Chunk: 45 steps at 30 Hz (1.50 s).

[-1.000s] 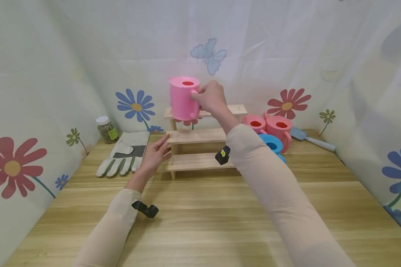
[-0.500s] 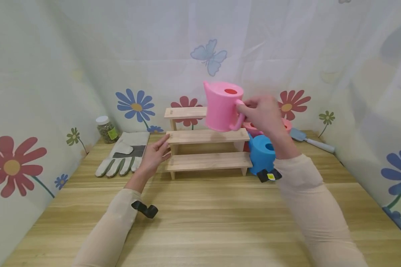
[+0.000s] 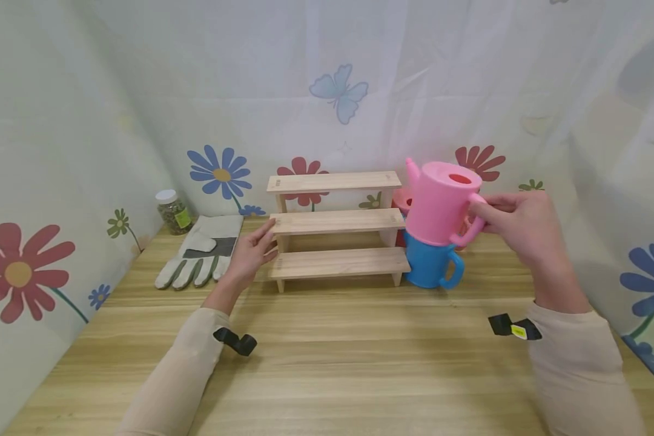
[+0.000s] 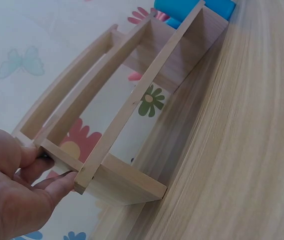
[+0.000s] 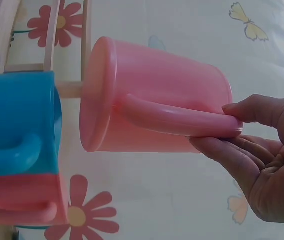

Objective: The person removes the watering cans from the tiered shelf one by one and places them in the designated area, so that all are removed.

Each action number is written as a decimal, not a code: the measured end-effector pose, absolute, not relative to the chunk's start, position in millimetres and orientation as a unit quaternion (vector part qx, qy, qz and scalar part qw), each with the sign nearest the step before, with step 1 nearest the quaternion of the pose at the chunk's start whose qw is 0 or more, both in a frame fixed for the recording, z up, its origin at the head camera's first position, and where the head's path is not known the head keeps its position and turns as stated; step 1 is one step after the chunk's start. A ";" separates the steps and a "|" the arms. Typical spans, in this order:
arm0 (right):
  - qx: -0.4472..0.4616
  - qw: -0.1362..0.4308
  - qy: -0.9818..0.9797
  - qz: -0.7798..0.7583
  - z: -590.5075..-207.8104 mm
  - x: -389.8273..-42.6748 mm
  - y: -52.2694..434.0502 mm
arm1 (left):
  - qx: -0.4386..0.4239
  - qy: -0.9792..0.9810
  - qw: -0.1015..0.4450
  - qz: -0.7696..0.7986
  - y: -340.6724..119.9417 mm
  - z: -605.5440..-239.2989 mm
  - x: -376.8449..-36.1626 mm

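My right hand (image 3: pixel 525 227) pinches the handle of a pink watering can (image 3: pixel 438 203) between thumb and fingers. The can is held upright with its spout to the left, and in the head view its base overlaps the top of a blue watering can (image 3: pixel 427 266). In the right wrist view the held can (image 5: pixel 156 95) is apart from the blue one (image 5: pixel 14 115). At the left end of a three-tier wooden shelf (image 3: pixel 338 222), my left hand (image 3: pixel 247 257) grips the side, its thumb and fingers around the wood (image 4: pixel 64 157).
Behind the blue can, other pink watering cans (image 5: pixel 24 200) are mostly hidden in the head view. A work glove (image 3: pixel 207 248) lies left of the shelf, beside a white-lidded jar (image 3: pixel 174 212). A flower-printed curtain (image 3: pixel 218 79) encloses the wooden table (image 3: pixel 332 363).
My right hand has carried the pink watering can from above the shelf's top tier rightward and down, over the blue can. My left hand has stayed at the shelf's left end.
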State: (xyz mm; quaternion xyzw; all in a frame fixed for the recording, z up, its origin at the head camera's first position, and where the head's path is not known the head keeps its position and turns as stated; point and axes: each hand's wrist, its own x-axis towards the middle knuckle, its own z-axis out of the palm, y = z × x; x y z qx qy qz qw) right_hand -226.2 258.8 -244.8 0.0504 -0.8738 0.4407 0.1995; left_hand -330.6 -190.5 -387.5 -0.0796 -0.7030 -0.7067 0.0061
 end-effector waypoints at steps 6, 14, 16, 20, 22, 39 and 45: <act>0.021 0.174 -0.864 0.472 -244.4 -220.3 286.9 | -0.078 -0.702 -0.003 -0.708 -191.2 -387.8 -329.5; 0.026 0.169 -0.833 0.525 -237.2 -210.1 321.4 | -0.084 -0.701 0.000 -0.708 -191.7 -389.2 -332.0; 0.014 0.160 -0.848 0.505 -236.5 -207.4 328.4 | -0.086 -0.701 0.001 -0.708 -191.8 -389.7 -332.2; -0.014 0.134 -0.889 0.438 -237.3 -204.1 339.4 | -0.086 -0.702 -0.002 -0.707 -192.3 -390.9 -332.2; -0.027 0.122 -0.906 0.404 -239.9 -205.0 343.2 | -0.085 -0.701 -0.005 -0.708 -192.3 -391.2 -332.2; -0.015 -0.015 -0.927 0.373 -278.9 -243.8 359.7 | -0.083 -0.704 -0.002 -0.705 -191.1 -388.2 -331.4; -0.022 -0.029 -0.927 0.372 -287.5 -250.6 360.7 | -0.086 -0.705 -0.001 -0.704 -191.6 -389.0 -331.8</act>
